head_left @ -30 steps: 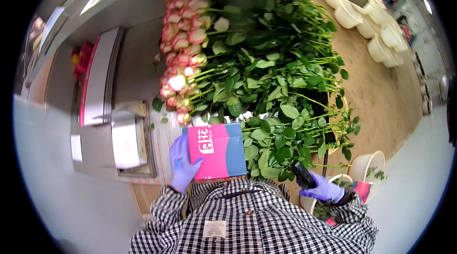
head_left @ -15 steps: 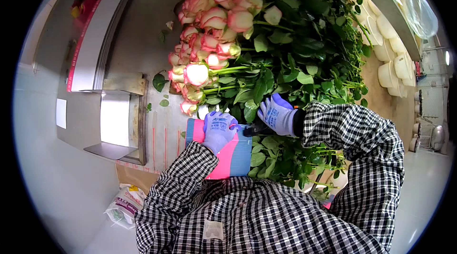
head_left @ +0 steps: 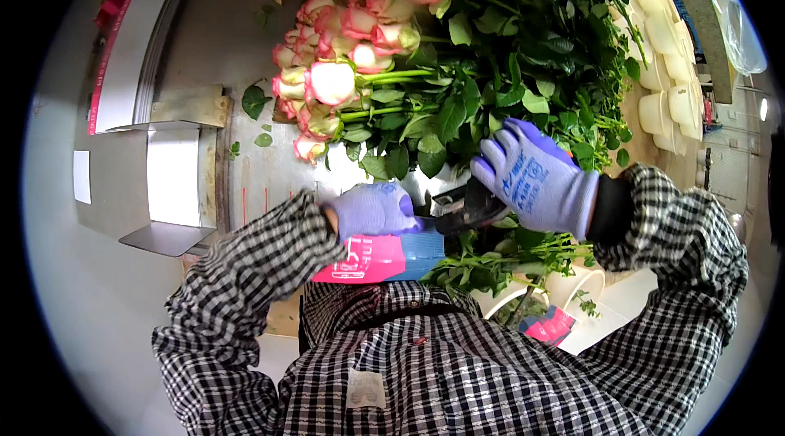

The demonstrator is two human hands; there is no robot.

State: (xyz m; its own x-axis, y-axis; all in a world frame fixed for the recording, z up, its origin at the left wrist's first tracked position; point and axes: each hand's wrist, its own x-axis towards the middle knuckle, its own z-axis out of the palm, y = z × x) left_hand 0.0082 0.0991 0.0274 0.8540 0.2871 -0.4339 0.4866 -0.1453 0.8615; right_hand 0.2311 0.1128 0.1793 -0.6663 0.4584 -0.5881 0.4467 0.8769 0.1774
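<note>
My left hand (head_left: 372,210), in a purple-coated glove, is closed on the upper edge of a pink and blue printed wrapping sheet (head_left: 421,254) in front of my body. Just right of it, my right hand (head_left: 531,178), gloved the same way, grips a black hand stapler (head_left: 473,207). The stapler's front end reaches the wrapper's edge beside my left fingertips. Beyond both hands lies a heap of white roses with pink rims (head_left: 331,83), heads to the left and leafy stems (head_left: 491,101) to the right. What the wrapper encloses is hidden.
At the left stand a stack of white sheets (head_left: 135,35) and a metal bracket (head_left: 196,109). Cream tubs (head_left: 666,109) line the far right. More leafy stems (head_left: 491,268), a white bucket (head_left: 576,285) and another pink and blue wrapper (head_left: 549,326) are near my right side.
The wrapping sheet has tilted and shows less of its face, drawn nearer my body. My right hand has shifted right with the stapler, now more exposed. The whole view has moved slightly.
</note>
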